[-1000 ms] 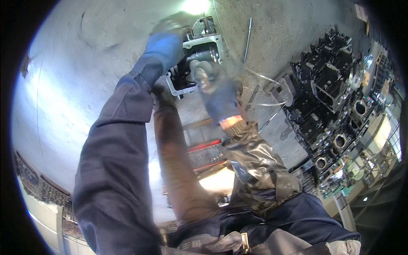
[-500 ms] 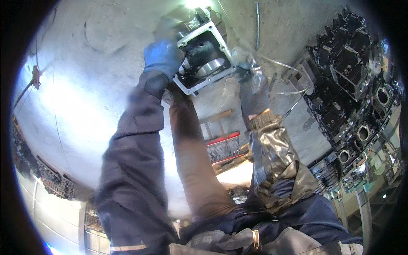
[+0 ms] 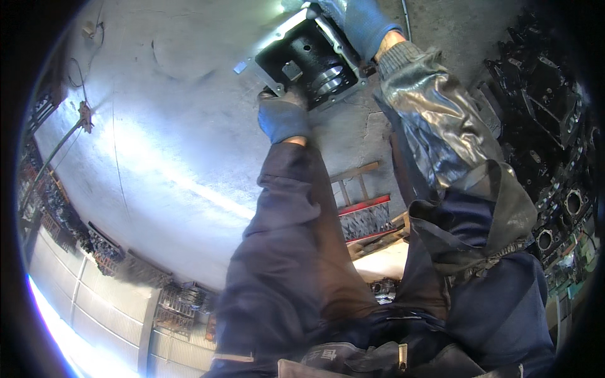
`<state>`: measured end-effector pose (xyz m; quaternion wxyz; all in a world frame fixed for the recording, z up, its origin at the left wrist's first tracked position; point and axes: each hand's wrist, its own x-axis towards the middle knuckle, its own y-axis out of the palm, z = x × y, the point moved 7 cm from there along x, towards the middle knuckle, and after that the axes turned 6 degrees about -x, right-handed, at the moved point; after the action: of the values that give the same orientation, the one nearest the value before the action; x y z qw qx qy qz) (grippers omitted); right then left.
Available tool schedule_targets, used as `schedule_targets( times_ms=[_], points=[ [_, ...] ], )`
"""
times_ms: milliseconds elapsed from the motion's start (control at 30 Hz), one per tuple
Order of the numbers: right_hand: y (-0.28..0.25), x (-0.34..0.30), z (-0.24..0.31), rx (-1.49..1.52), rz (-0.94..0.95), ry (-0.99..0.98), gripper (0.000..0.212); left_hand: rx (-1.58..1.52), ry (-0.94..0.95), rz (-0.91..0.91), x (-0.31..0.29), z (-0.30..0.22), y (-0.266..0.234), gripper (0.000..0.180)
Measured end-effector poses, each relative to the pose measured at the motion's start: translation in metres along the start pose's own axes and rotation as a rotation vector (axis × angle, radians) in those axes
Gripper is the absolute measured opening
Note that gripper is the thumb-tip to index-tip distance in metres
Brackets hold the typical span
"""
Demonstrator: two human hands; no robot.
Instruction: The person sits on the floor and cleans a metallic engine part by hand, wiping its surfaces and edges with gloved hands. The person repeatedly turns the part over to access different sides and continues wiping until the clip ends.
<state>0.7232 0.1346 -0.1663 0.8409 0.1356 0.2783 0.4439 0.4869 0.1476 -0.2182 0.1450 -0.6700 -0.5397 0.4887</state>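
Note:
A box-shaped metal housing (image 3: 301,45) lies tilted at the top of the view, its open side toward me. It has a pale flange with bolt holes, a black inside and a shiny curved metal part (image 3: 329,80) within. My left hand (image 3: 283,116), in a blue glove with dark, dirty fingers, is closed on the housing's near left edge. At its far right edge is my right hand (image 3: 368,28), also blue-gloved, curled over the rim; its fingertips are partly hidden and blurred. A shiny sleeve covers my right forearm.
Black engine castings (image 3: 535,120) are piled along the right side. A rod on the grey floor (image 3: 183,113) stands near the left rim. Behind my legs are a red-edged crate (image 3: 365,220) and a wooden frame (image 3: 354,179). More metal parts (image 3: 179,305) line the lower left.
My left hand has shifted from the housing's left side to its near edge. My right hand has moved up to the far right edge. The view has turned, and the housing sits higher.

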Motion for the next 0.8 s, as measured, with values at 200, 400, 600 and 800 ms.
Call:
schedule_targets(
  times_ms=[200,400,600,800],
  points=[
    [-0.014,-0.043,0.040,-0.276,0.029,-0.123,0.030,-0.085,0.083,0.122,-0.001,-0.004,-0.002,0.061],
    [-0.019,-0.095,0.008,-0.769,-0.061,0.166,0.044,-0.103,0.395,0.040,0.010,-0.025,-0.027,0.066],
    [-0.023,-0.130,-0.026,-0.696,-0.029,0.220,0.038,-0.256,0.206,0.190,0.012,-0.007,-0.014,0.071],
    [-0.069,-0.148,-0.010,-0.566,-0.258,0.169,0.036,-0.372,0.167,0.051,-0.032,0.000,0.007,0.072]
  ],
)
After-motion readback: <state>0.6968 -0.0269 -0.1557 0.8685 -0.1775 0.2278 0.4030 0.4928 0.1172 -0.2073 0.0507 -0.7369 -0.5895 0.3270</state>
